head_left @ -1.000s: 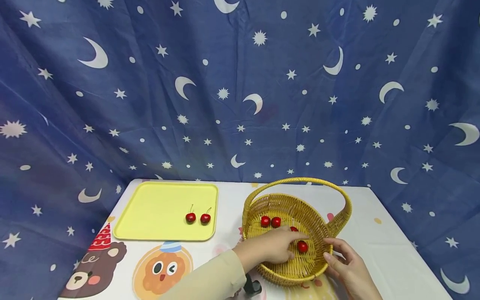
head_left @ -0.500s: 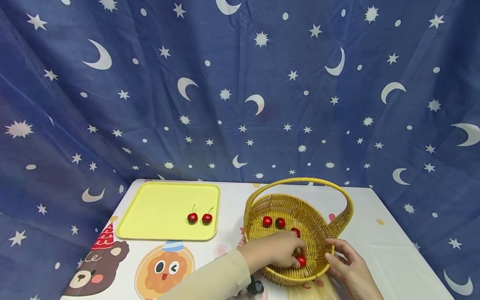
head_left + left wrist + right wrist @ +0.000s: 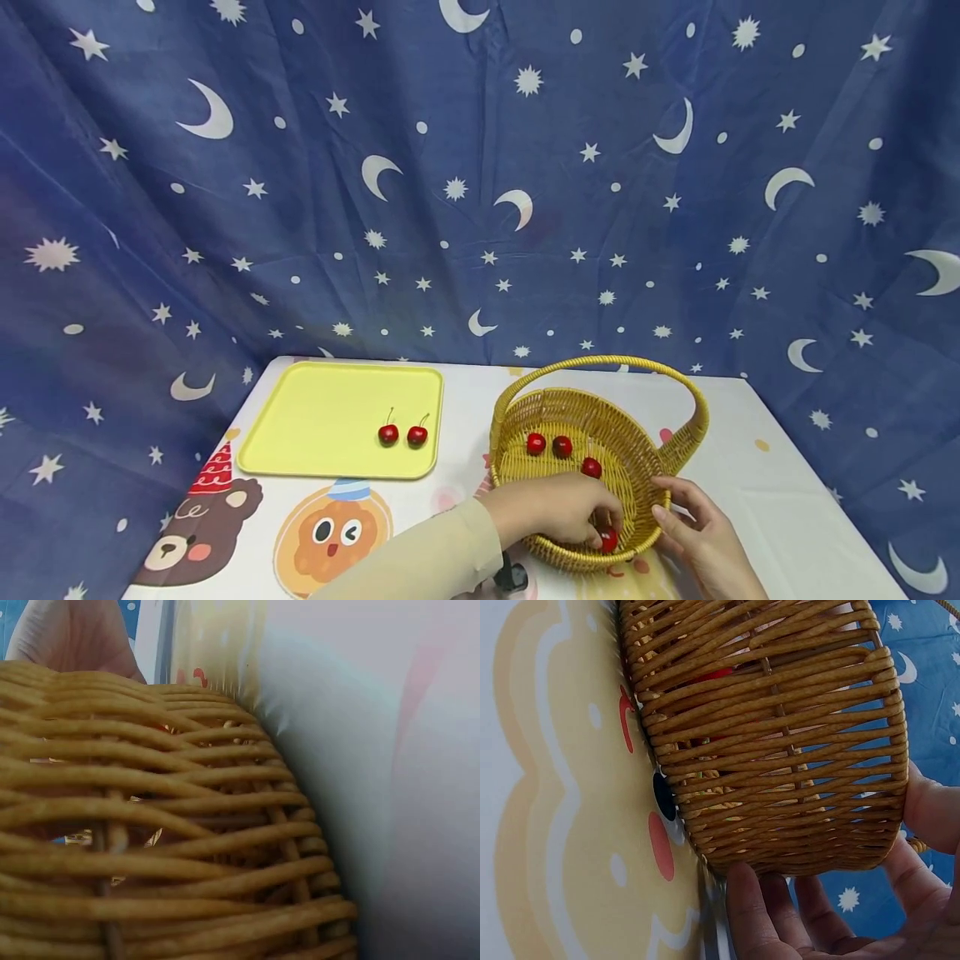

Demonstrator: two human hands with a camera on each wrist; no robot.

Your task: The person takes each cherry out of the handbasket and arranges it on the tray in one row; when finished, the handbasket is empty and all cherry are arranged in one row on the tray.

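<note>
Fingers of your left hand (image 3: 576,505) curl closely about a red cherry (image 3: 610,542) at five o'clock in the wicker basket (image 3: 570,408), seemingly pinching it. Expect that cherry to be light, smooth and perhaps slippery, so take it gently across its round sides. Your right hand (image 3: 701,533) grips the basket's rim towards four o'clock, where the weave looks stiff.

Fingers (image 3: 612,507) of the left hand (image 3: 572,507) cover part of a cherry (image 3: 611,541) in the basket (image 3: 553,406). Left sleeve (image 3: 427,557) runs off the head view's bottom edge; dark object (image 3: 513,575) beside it, partly covered. Right-wrist view: red patch (image 3: 716,673) behind the weave, perhaps a cherry. Left-wrist view: basket cropped at left.
</note>
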